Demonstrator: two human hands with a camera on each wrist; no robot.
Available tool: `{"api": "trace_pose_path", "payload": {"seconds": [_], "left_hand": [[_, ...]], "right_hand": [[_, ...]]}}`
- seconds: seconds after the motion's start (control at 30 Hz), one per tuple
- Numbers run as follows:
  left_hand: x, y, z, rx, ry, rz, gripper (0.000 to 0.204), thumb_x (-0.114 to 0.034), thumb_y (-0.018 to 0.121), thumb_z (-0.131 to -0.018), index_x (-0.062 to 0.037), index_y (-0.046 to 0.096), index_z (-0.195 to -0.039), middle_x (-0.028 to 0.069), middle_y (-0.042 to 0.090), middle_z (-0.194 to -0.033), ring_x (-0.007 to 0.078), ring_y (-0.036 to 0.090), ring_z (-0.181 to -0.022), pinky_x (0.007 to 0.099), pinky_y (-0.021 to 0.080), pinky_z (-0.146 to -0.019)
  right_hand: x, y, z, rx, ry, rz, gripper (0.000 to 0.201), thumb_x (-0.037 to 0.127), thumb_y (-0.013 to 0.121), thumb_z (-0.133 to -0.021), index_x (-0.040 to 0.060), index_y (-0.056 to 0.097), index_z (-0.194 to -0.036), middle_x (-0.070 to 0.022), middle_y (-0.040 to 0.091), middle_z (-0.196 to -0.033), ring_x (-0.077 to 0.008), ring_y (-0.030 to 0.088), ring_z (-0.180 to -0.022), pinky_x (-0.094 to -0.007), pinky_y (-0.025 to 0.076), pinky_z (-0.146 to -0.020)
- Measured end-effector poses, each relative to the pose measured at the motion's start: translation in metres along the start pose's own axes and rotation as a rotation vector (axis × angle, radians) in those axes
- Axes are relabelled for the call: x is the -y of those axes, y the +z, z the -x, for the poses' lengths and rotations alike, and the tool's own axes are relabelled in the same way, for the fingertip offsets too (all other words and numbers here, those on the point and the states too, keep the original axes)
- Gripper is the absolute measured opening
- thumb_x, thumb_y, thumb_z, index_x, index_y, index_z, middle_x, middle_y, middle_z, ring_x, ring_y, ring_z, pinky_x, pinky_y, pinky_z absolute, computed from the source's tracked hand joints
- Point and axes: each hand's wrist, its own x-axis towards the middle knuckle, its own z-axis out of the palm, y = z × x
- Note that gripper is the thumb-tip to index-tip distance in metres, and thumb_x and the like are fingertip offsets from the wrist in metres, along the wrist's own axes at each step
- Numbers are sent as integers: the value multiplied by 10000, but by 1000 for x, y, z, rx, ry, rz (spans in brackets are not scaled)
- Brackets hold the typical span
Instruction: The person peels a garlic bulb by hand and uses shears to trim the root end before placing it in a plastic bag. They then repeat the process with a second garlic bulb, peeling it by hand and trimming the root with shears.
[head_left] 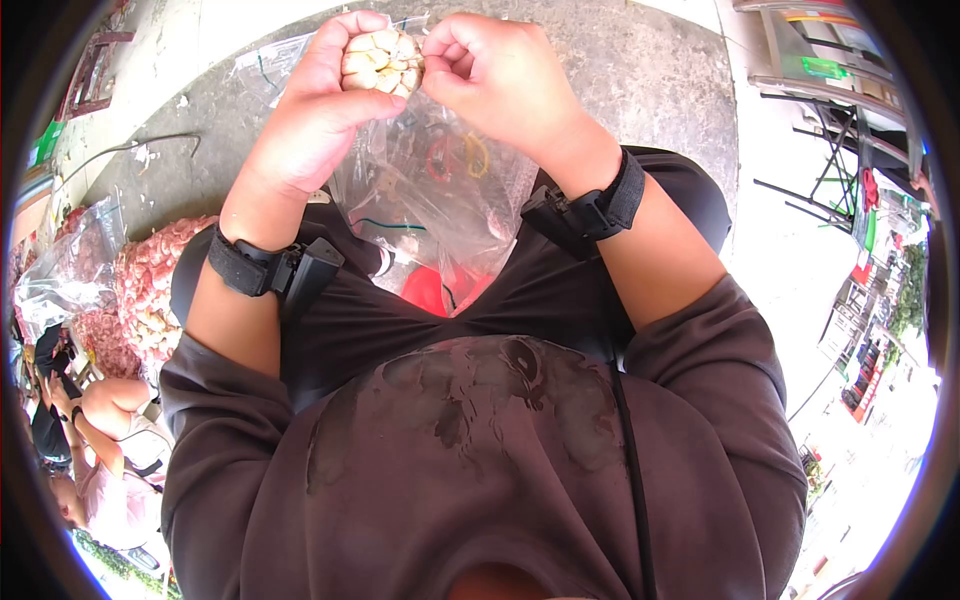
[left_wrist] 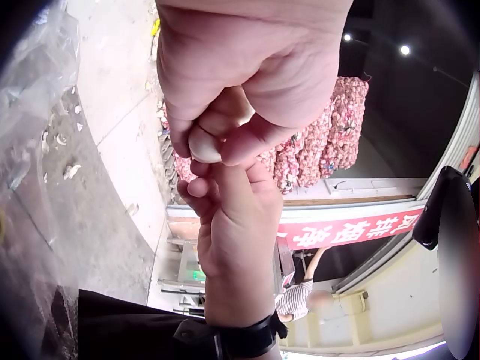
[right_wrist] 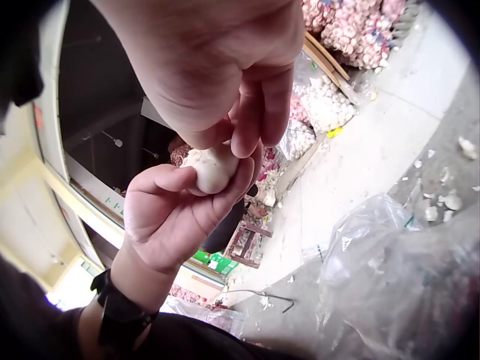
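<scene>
A whole garlic bulb [head_left: 382, 62], cream-white with its cloves showing, is held up in front of my knees. My left hand [head_left: 318, 105] grips it from the left, thumb along the near side and fingers round the far side. At the bulb's right edge, my right hand [head_left: 508, 80] pinches with thumb and forefinger, its other fingers curled in. The right wrist view shows the pale, smooth side of the bulb [right_wrist: 214, 171] between both hands. Below them, a clear plastic bag [head_left: 420, 185] hangs between my legs, with red and yellow loops visible through it.
Mesh sacks of pinkish garlic [head_left: 160, 285] stand at my left, beside a seated person [head_left: 112, 450]. A bent metal rod [head_left: 150, 143] lies on the floor ahead left. Garlic scraps [right_wrist: 451, 201] dot the concrete. Folding metal frames [head_left: 838, 165] stand off to the right.
</scene>
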Motion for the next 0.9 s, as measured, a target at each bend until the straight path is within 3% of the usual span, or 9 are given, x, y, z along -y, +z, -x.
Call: {"api": "trace_pose_path", "payload": {"seconds": [0.4,0.5,0.6,0.7,0.8,0.9], "left_hand": [[1,2,0,33,-11,52,631,103,594,-757,-62,395,-1333,88,569,-1194,180,550,-1126,287,448,-961],[2,-2,-1,5,4,141,631,107,551,-736,-54,401,-1328,103,571,-1194,208,550,-1152,312,442,-999],[-4,-3,0,74,3,311,633,110,523,-720,-48,406,-1322,109,570,-1199,228,546,-1179,339,428,-1037],[-2,-7,-2,51,-2,291,631,117,504,-713,-48,411,-1315,103,565,-1214,227,538,-1196,352,418,-1056],[0,-7,-1,18,29,242,635,122,501,-698,-57,422,-1302,88,561,-1219,215,538,-1186,337,428,-1034],[-1,-5,0,-5,52,116,647,134,505,-678,-65,431,-1289,81,559,-1216,203,540,-1169,313,433,-1009]], "right_hand": [[3,2,1,-16,90,18,124,166,707,-733,57,655,-757,-96,676,-683,-240,673,-601,-320,532,-572],[5,-1,-3,12,286,-124,82,77,636,-811,-3,633,-827,-82,591,-611,-127,578,-548,-307,458,-504],[-4,0,-6,-68,352,-299,72,45,668,-783,8,606,-774,-48,548,-587,-54,531,-560,-251,438,-497],[3,3,-6,-65,299,-507,102,74,666,-796,2,602,-762,-59,568,-591,-77,544,-546,-265,447,-491],[15,-7,-1,-11,155,-216,126,174,700,-761,53,685,-790,-111,689,-713,-239,680,-614,-313,537,-584],[11,-3,-1,35,145,-141,132,174,688,-784,54,706,-836,-126,699,-742,-244,689,-635,-308,543,-598]]}}
